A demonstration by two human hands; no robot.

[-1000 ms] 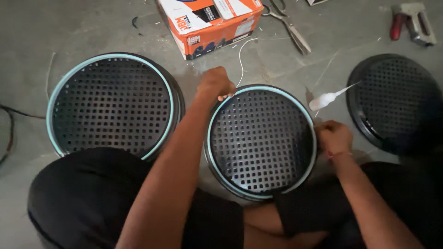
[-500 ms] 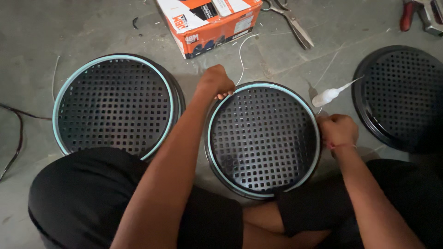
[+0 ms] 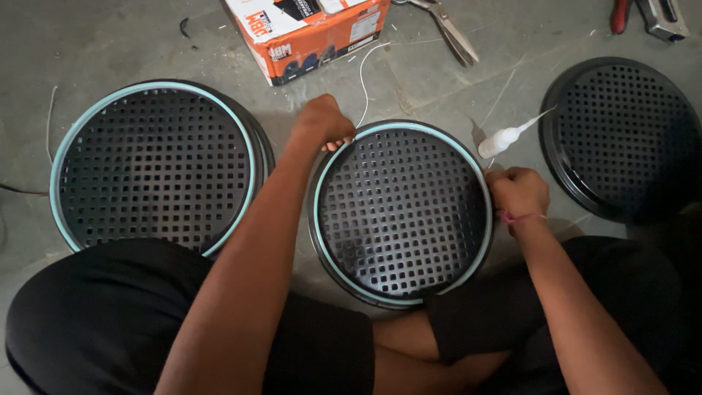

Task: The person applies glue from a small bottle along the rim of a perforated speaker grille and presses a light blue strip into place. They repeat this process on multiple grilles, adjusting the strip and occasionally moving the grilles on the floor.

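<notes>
Left hand (image 3: pixel 322 122) still pinching white cord (image 3: pixel 363 80) (rim unchanged); right hand (image 3: pixel 518 192) stays clenched on grille (image 3: pixel 402 212).

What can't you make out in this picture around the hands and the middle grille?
Head view:
- left hand: fingertips curled under, grip on white cord hidden.
- right hand: fist hides what it pinches.
- middle grille: near rim covered by knee.
- red-handled tool: cut off by top edge.

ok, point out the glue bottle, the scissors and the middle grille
glue bottle (image 3: pixel 499 140): head view, on its white body.
scissors (image 3: pixel 455 35): head view, on the blades.
middle grille (image 3: pixel 402 212): head view, on the perforated black centre.
</notes>
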